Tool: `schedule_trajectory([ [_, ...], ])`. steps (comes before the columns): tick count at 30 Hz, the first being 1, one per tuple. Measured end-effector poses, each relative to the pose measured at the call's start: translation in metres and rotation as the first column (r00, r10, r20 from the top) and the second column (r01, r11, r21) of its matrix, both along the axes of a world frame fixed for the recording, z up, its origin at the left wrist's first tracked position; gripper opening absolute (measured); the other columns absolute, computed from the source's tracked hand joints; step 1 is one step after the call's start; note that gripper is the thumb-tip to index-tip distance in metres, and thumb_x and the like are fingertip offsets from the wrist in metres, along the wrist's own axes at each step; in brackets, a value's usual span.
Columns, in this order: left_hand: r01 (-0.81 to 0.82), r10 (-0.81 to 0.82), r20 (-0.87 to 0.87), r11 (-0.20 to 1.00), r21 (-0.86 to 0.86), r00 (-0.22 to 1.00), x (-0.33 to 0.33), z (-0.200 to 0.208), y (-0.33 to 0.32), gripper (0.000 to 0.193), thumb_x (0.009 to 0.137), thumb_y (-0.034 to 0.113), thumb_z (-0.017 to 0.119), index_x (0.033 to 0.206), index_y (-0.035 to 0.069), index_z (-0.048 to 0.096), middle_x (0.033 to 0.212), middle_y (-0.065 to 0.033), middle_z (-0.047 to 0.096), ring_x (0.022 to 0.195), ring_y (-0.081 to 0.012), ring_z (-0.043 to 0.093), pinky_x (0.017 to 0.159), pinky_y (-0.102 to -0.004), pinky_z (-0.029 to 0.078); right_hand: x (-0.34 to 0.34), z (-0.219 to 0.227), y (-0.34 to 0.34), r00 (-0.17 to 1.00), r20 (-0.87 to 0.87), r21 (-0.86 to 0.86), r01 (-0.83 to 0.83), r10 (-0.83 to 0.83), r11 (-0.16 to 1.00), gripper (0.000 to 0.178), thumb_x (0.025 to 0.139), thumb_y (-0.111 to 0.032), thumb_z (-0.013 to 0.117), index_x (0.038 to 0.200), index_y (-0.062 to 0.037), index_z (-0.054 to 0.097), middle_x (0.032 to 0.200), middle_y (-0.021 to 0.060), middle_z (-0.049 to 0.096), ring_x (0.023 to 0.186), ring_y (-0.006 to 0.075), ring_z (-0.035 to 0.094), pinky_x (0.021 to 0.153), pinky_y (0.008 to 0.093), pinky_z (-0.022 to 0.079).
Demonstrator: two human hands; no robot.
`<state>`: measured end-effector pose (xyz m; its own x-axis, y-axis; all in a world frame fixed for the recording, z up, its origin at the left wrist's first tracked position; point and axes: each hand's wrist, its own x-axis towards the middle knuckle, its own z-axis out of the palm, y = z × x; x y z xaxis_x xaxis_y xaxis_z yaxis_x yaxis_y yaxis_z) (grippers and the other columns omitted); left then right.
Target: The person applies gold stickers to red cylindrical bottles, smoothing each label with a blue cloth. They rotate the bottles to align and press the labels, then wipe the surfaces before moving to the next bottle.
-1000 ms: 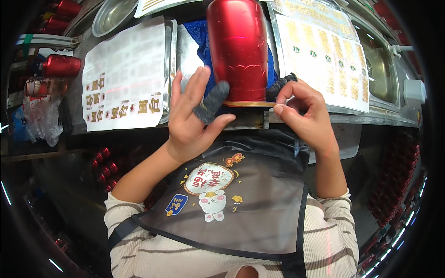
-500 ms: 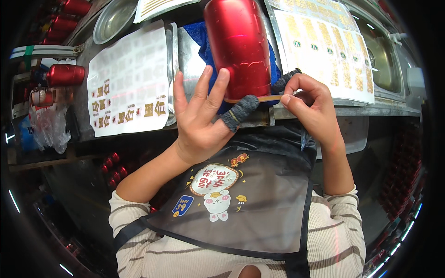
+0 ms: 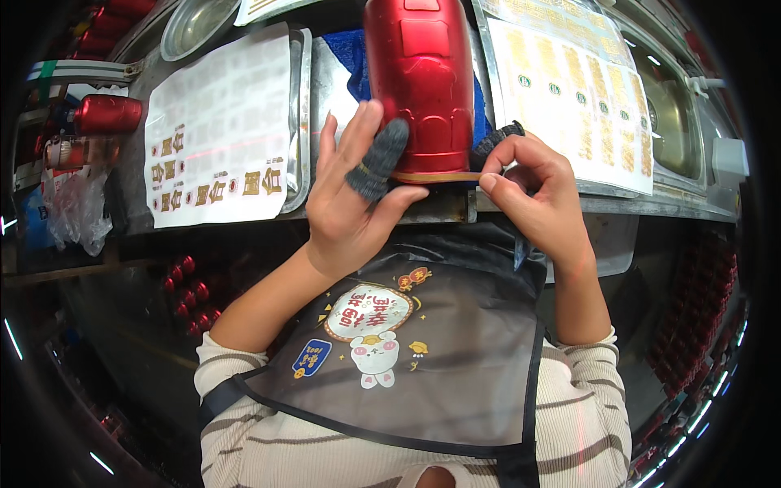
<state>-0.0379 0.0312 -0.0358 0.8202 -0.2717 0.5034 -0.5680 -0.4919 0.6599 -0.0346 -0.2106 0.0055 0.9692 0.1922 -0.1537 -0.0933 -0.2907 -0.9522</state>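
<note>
A glossy red metallic bottle [image 3: 425, 89] rests over a blue cloth [image 3: 348, 55], one end toward me. Along its near rim runs a thin golden-brown strip [image 3: 443, 176]. At the right, my right hand [image 3: 537, 183] pinches the strip's free end between thumb and a finger; a grey knitted sleeve covers another finger. My left hand [image 3: 346, 191] is beside the bottle's near left side, fingers stretched and thumb close to the strip's left part. A similar grey knitted sleeve [image 3: 381, 161] sits on its index finger, against the bottle.
To the left lies a white sheet of gold-and-red decals [image 3: 220, 138] on a metal tray [image 3: 299, 122]. Gold decal sheets [image 3: 569, 98] lie on the right, beside a metal basin [image 3: 675, 122]. A round metal bowl [image 3: 195, 28], another red bottle [image 3: 108, 115] and a plastic bag [image 3: 81, 211] stand farther left.
My left hand has turned, its covered index finger lifting from the strip to the bottle's side. The bottle has rotated, showing raised panels. My right hand keeps its pinch, slightly left.
</note>
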Motion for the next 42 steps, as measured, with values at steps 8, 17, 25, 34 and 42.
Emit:
schedule_trajectory([
  [8, 0.022, -0.054, 0.121, 0.968, 0.251, 0.991, -0.017, -0.009, 0.016, 0.04, 0.075, 0.012, 0.084, 0.113, 0.006, 0.073, 0.149, -0.0241, 0.046, 0.136, -0.0462, 0.047, 0.112, -0.0669, 0.021, -0.002, 0.004, -0.007, 0.997, -0.079, 0.09, 0.007, 0.0, 0.996, 0.008, 0.085, -0.005, 0.067, 0.083, 0.0004, 0.061, 0.083, -0.001, 0.056, 0.067, 0.001, 0.048, 0.057, 0.0184, 0.036],
  [17, 0.001, -0.124, 0.242, 0.891, 0.454, 0.962, 0.001, 0.026, -0.018, 0.043, 0.061, 0.013, 0.083, 0.103, 0.018, 0.077, 0.151, -0.0249, 0.045, 0.139, -0.0483, 0.041, 0.107, -0.0743, 0.017, 0.004, -0.007, -0.004, 0.996, -0.092, 0.088, 0.024, -0.016, 0.996, 0.008, 0.084, -0.005, 0.069, 0.085, 0.0003, 0.063, 0.083, -0.0015, 0.056, 0.066, 0.001, 0.047, 0.057, 0.0178, 0.035],
  [25, -0.056, 0.049, 0.087, 0.995, 0.081, 0.995, 0.009, 0.001, -0.009, 0.065, 0.07, 0.02, 0.086, 0.129, 0.002, 0.066, 0.15, -0.0242, 0.046, 0.135, -0.0386, 0.05, 0.113, -0.0624, 0.026, 0.006, -0.001, 0.006, 1.0, 0.023, -0.043, -0.018, 0.019, 0.999, 0.01, 0.082, -0.009, 0.073, 0.084, -0.0019, 0.067, 0.084, -0.0009, 0.051, 0.065, 0.0038, 0.041, 0.057, 0.021, 0.032],
  [34, 0.019, -0.028, 0.04, 0.977, 0.213, 0.999, -0.024, -0.019, 0.023, 0.047, 0.077, 0.019, 0.084, 0.114, -0.005, 0.069, 0.15, -0.0287, 0.044, 0.136, -0.0432, 0.047, 0.113, -0.0644, 0.022, -0.006, 0.011, 0.001, 0.998, -0.049, 0.072, 0.049, -0.046, 0.996, 0.009, 0.082, -0.008, 0.07, 0.081, -0.0013, 0.064, 0.082, -0.0012, 0.052, 0.064, 0.0024, 0.042, 0.056, 0.02, 0.033],
  [42, 0.024, -0.054, 0.105, 0.962, 0.273, 0.993, -0.017, -0.008, 0.011, 0.029, 0.077, 0.015, 0.083, 0.102, 0.002, 0.074, 0.151, -0.0244, 0.045, 0.136, -0.0471, 0.046, 0.111, -0.0686, 0.016, 0.0, 0.002, -0.002, 0.992, -0.114, 0.142, 0.061, -0.045, 0.988, 0.007, 0.085, -0.002, 0.065, 0.081, 0.0005, 0.06, 0.082, -0.0013, 0.057, 0.062, -0.0002, 0.048, 0.055, 0.0175, 0.036],
])
